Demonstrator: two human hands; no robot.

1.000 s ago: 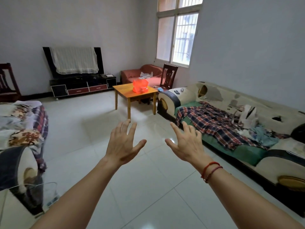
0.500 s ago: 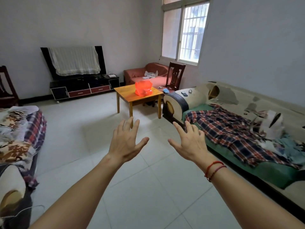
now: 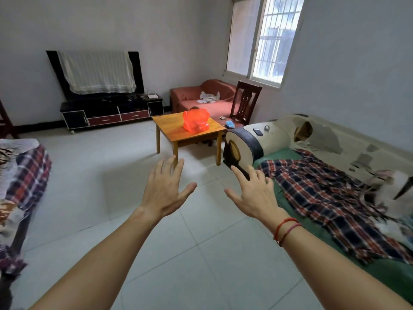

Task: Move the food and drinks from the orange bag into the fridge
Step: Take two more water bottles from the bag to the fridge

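Both hands are held out in front, palms down, fingers spread wide and straight, holding nothing. The left hand [image 3: 164, 193] and right hand [image 3: 254, 195] float side by side, apart from each other, over bare tiled floor [image 3: 178, 253]. A red string bracelet [image 3: 286, 229] circles the right wrist.

Ahead of the fingertips, well apart from them, stands a small wooden table [image 3: 172, 130]. The orange bag [image 3: 196, 120] sits upright on its top, towards the far side, mouth open upward. Its plastic is translucent, with something bulging at the bottom, but the contents cannot be made out.

Between the hands and the table the floor lies open. Just right of the right hand, a worn sofa [image 3: 279, 139] runs along the wall, its armrest end near the table's right legs, leaving a narrow gap there. A plaid cloth [image 3: 324, 193] sprawls over its seat, and a dark phone [image 3: 258, 131] lies on the armrest.

Far to the left of the left hand, a blanket-covered seat [image 3: 24, 175] edges the open floor. Beyond the table are a dark chair [image 3: 245, 101], a red couch [image 3: 194, 97] and a low black TV stand [image 3: 107, 115].
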